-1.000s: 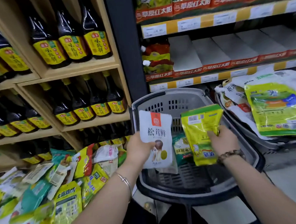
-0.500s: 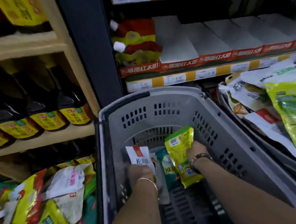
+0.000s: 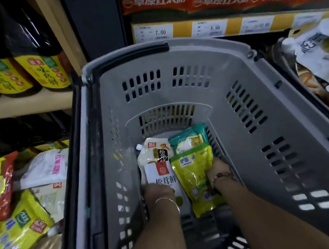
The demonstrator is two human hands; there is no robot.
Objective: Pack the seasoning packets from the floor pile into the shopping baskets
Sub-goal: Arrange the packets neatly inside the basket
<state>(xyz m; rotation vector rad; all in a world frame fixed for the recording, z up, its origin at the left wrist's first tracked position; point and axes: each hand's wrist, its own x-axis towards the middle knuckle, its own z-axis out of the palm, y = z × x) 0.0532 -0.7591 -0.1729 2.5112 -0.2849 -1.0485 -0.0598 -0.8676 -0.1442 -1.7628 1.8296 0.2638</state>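
Both my hands are deep inside the grey shopping basket (image 3: 254,103). My left hand (image 3: 158,192) holds a white packet with a red seal (image 3: 161,174) against the basket floor. Beside it, my right hand (image 3: 218,173) grips a yellow-green packet (image 3: 191,172) by its right edge, low in the basket. Under and beyond them lie a cream spouted pouch (image 3: 153,150) and a teal packet (image 3: 189,138). The floor pile of seasoning packets (image 3: 26,206) lies to the left of the basket.
A second basket (image 3: 299,81), full of white and green packets, stands at the right edge. Dark sauce bottles (image 3: 41,70) fill the wooden shelves on the left. A shelf rail with price tags (image 3: 211,28) runs behind the grey basket.
Both hands have gone from above the basket down to its bottom, carrying the white and the yellow-green packet. My view has dropped closer to the basket.
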